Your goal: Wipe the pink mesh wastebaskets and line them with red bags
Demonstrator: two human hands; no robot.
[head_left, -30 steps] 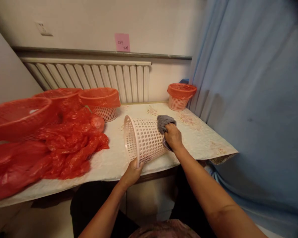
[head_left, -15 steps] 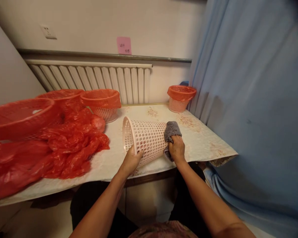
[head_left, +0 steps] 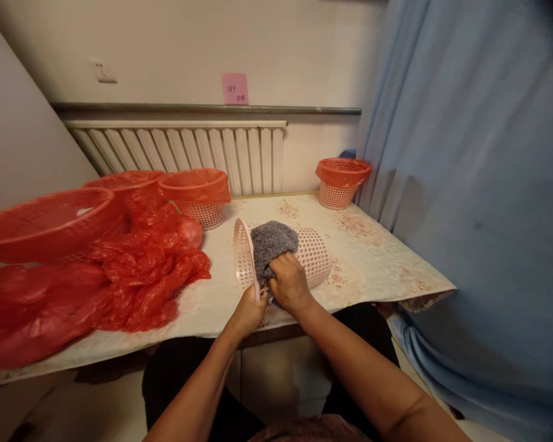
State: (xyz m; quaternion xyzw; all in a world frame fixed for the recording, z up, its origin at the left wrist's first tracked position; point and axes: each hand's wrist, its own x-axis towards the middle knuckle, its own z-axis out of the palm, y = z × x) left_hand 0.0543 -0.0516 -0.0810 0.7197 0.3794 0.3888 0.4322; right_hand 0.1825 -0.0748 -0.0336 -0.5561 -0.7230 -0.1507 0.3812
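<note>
White-walled corner, head view: a bench (head_left: pixel 373 264) under a pale flowered cover runs along a ribbed radiator (head_left: pixel 203 153), with a pink note (head_left: pixel 235 88) stuck on the wall above and a blue curtain (head_left: pixel 465 172) hanging at the right. Item one, a pink perforated basket (head_left: pixel 313 255), lies on its side near the bench's front edge, mouth turned left and toward the person. Left hand (head_left: pixel 249 310): fingers clenched on the near rim of the basket. Right hand (head_left: pixel 289 283): fingers grasping a grey cloth (head_left: pixel 270 242), pressed against the basket's side close to the rim, just beside the left hand. Left of the basket, a heap of red plastic bags (head_left: pixel 133 276) and a bag-lined basket (head_left: pixel 198 195). Far right, by the curtain, a second lined basket (head_left: pixel 341 181) stands upright.
</note>
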